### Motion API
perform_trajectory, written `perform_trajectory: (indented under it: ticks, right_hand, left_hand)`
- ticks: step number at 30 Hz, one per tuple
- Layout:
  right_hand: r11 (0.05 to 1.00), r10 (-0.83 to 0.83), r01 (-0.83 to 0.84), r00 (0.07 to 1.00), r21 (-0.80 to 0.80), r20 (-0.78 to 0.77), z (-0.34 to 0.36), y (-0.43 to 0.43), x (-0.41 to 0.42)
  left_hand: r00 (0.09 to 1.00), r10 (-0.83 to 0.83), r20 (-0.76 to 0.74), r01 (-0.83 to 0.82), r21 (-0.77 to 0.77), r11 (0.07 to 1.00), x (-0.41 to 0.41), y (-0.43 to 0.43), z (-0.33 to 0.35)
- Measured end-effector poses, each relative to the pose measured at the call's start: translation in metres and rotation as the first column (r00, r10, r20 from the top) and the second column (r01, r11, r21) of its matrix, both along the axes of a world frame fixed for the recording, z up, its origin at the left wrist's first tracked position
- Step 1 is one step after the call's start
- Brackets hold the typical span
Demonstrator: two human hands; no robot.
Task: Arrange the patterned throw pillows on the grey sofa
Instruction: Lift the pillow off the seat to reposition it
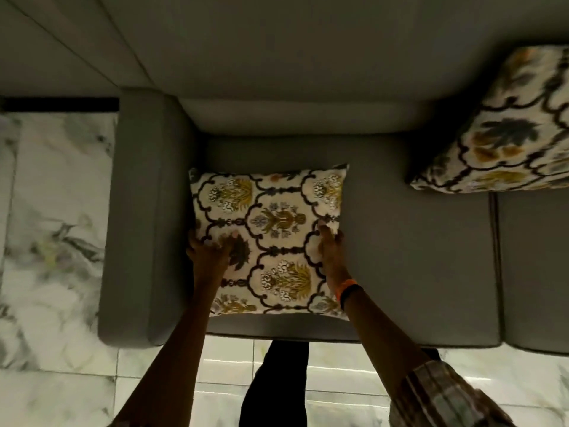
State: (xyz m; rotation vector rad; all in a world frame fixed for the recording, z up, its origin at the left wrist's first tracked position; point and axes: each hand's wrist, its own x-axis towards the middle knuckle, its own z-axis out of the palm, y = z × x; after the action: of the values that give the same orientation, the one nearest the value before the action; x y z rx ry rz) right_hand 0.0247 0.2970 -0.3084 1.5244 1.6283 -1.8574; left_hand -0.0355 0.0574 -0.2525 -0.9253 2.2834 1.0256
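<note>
A cream throw pillow with dark scrollwork and yellow flowers lies on the left seat of the grey sofa, close to the left armrest. My left hand grips its left edge, fingers over the top face. My right hand holds its right edge; an orange band sits on that wrist. A second pillow of the same pattern leans against the backrest at the far right, partly cut off by the frame edge.
The sofa backrest runs across behind the seat. A seam splits the seat cushions at the right. Marble floor tiles lie left of and in front of the sofa. My dark-trousered leg stands at the seat's front edge.
</note>
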Motion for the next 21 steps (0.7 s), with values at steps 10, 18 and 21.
perform_trajectory:
  ticks: [10, 18, 21]
  right_hand:
    - [0.997, 0.049, -0.03, 0.96, 0.074, -0.275, 0.106, -0.003, -0.027]
    - [0.91, 0.273, -0.019, 0.78, 0.415, -0.563, 0.232, 0.035, -0.105]
    - [0.64, 0.562, -0.058, 0.715, 0.766, -0.415, 0.259, 0.036, -0.155]
  left_hand:
    - [0.991, 0.105, -0.081, -0.063, 0.41, 0.91, -0.05, -0.015, 0.031]
    - [0.957, 0.203, -0.21, 0.007, 0.711, 0.703, -0.111, -0.004, 0.071]
    - [0.959, 0.267, 0.099, -0.22, 0.852, 0.475, -0.123, 0.017, 0.058]
